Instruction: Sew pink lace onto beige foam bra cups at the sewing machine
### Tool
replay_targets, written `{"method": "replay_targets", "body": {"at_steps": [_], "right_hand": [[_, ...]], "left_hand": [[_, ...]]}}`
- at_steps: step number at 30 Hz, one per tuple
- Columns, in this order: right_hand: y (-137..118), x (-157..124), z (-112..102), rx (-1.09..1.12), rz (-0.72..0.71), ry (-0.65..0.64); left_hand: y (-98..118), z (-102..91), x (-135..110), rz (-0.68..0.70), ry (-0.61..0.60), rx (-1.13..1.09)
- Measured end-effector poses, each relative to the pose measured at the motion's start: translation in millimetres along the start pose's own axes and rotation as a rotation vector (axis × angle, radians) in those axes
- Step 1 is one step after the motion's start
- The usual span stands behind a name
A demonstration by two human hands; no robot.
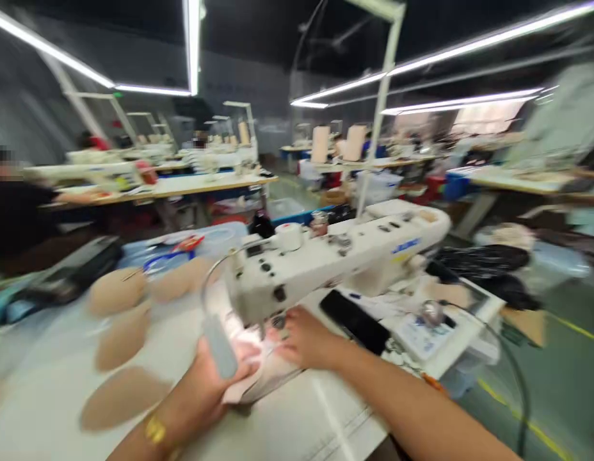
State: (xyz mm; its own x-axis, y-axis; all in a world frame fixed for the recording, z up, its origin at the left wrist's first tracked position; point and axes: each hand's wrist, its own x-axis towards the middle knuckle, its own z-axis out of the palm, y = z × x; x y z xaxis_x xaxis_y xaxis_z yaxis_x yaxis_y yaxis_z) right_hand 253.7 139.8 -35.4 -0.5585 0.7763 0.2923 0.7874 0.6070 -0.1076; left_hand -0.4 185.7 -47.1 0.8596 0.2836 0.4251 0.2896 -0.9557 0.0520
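Observation:
A white sewing machine (316, 262) stands on the worktable, its needle area lit by a small lamp with a grey head (221, 349). Under the needle lies a pale pink-beige fabric piece (258, 379). My left hand (203, 387) grips its left edge, thumb and fingers closed, partly behind the lamp head. From the right, my right hand (309, 342) holds the same fabric close to the presser foot with bent fingers. Blur hides the stitching point. Several beige oval cup-shaped pieces (121, 398) lie on the table left of my left hand.
A black phone (354, 320) lies right of the machine, near a white box (424, 336) and cloth scraps. A clear plastic tub (224, 235) stands behind the cups. A person in dark clothing (18, 218) sits at the far left. Other sewing tables fill the background.

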Motion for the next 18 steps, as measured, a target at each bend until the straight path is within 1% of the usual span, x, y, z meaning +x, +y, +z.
{"method": "replay_targets", "body": {"at_steps": [1,2,4,7,10,18], "right_hand": [[1.5,-3.3,1.4,0.047,0.008,0.029],[2.9,-6.1,2.5,0.089,0.010,0.052],[2.7,-11.0,3.0,0.157,-0.010,0.065],[-3.7,-16.4,1.3,0.180,-0.004,0.069],[-7.3,-17.0,1.4,0.170,0.018,0.082],[-6.6,-16.4,2.5,0.165,0.061,0.075]], "left_hand": [[7.1,-12.6,-12.0,0.005,-0.039,-0.018],[12.5,-21.4,-17.2,0.009,-0.067,-0.039],[18.3,-29.6,-15.5,-0.013,-0.069,-0.064],[22.0,-29.5,-6.4,-0.038,-0.031,-0.091],[23.8,-27.3,-4.1,-0.047,0.001,-0.099],[20.0,-25.9,-7.1,-0.079,-0.025,-0.110]]}}
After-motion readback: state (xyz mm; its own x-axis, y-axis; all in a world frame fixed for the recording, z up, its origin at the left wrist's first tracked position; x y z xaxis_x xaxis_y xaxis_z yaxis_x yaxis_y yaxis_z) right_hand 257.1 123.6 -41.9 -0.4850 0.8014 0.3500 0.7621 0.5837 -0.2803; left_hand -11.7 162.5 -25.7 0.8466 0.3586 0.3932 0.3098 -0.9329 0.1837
